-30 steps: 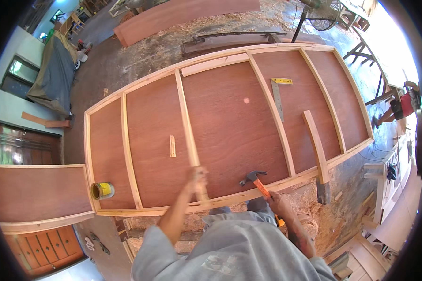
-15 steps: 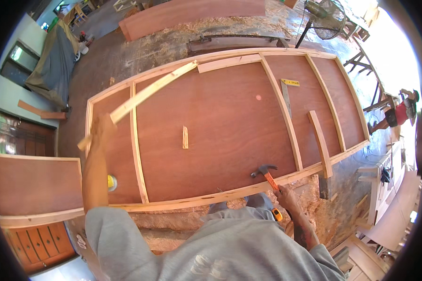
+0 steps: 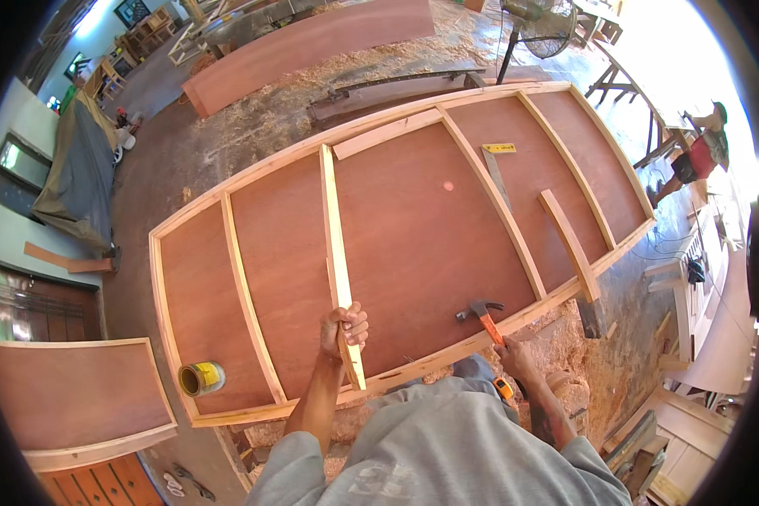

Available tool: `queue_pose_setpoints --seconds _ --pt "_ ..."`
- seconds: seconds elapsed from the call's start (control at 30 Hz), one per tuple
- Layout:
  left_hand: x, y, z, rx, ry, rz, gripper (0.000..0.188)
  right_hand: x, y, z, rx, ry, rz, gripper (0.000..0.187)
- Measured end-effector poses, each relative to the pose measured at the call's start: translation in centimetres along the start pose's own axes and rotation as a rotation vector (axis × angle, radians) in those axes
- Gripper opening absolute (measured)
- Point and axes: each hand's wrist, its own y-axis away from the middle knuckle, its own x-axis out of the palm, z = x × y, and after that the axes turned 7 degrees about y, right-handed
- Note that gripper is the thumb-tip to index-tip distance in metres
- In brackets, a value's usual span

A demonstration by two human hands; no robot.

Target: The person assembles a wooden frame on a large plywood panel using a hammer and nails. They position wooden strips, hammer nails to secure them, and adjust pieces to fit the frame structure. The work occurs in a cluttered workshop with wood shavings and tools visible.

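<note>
My left hand (image 3: 343,329) is closed round the near end of a pale wooden batten (image 3: 336,244). The batten lies across a large framed plywood panel (image 3: 396,228), its far end at the panel's back rail and its near end at the front rail. My right hand (image 3: 516,356) grips the orange handle of a claw hammer (image 3: 484,319), whose dark head hovers over or rests at the front edge; which, I cannot tell. Short block (image 3: 388,135) of wood lies along the back rail, right of the batten's far end. A loose wood piece (image 3: 569,244) crosses the front rail at right.
A yellow can (image 3: 201,379) lies on its side at the panel's left end. A try square (image 3: 497,164) rests on the plywood. Beyond the panel stand a fan (image 3: 541,25) and a long board (image 3: 312,55). At right a person (image 3: 702,152) stands by a bench.
My left hand has swung the batten from a slant at the left to lie across the panel, moving right and nearer me. The hammer stays near the front edge.
</note>
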Motion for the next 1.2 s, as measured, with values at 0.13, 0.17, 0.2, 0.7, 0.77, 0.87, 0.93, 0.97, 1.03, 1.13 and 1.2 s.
queue_pose_setpoints --seconds 0.13,0.17,0.2,0.7,0.77,0.87,0.93,0.97,1.03,1.13,1.2 --pt "3.4 -3.7 3.9 0.056 0.238 0.128 0.019 0.6 0.2 -0.5 -0.056 0.038 -0.069 0.035" --pt "4.0 -6.1 5.8 0.053 0.439 0.446 0.02 1.0 -0.1 -0.7 -0.101 0.045 -0.093 0.036" --pt "4.6 -9.0 7.5 0.027 0.642 0.766 0.021 1.5 -0.3 -1.5 -0.127 0.051 -0.132 0.037" --pt "4.2 7.5 0.6 0.234 -0.752 -0.394 0.016 0.2 -1.9 -2.2 -0.062 -0.024 0.126 0.046" --pt "2.5 10.2 0.9 0.121 -0.66 -0.486 0.013 -0.1 -2.3 -3.1 -0.049 -0.031 0.172 0.044" --pt "-0.6 13.1 1.1 0.124 -0.796 -0.716 0.013 -1.0 -2.9 -3.1 -0.246 0.105 0.105 0.042" --pt "-2.6 14.7 0.6 0.192 -0.994 -0.852 0.014 -2.2 -2.9 -2.2 -0.163 0.123 0.203 0.043" --pt "-3.2 15.2 0.1 0.213 -1.021 -0.865 0.016 -2.7 -3.2 -2.1 -0.128 0.082 0.243 0.043" --pt "-3.6 15.7 -0.3 0.293 -1.223 -0.926 0.016 -2.8 -3.9 -3.2 -0.242 0.23 0.152 0.044" --pt "-5.9 15.8 -1.8 0.462 -1.347 -1.029 0.017 -1.8 -5.6 -6.0 -0.283 0.232 0.144 0.044" --pt "-7.9 15.9 -3.2 0.613 -1.419 -1.152 0.015 -1.9 -5.4 -5.4 -0.253 0.263 0.152 0.045"
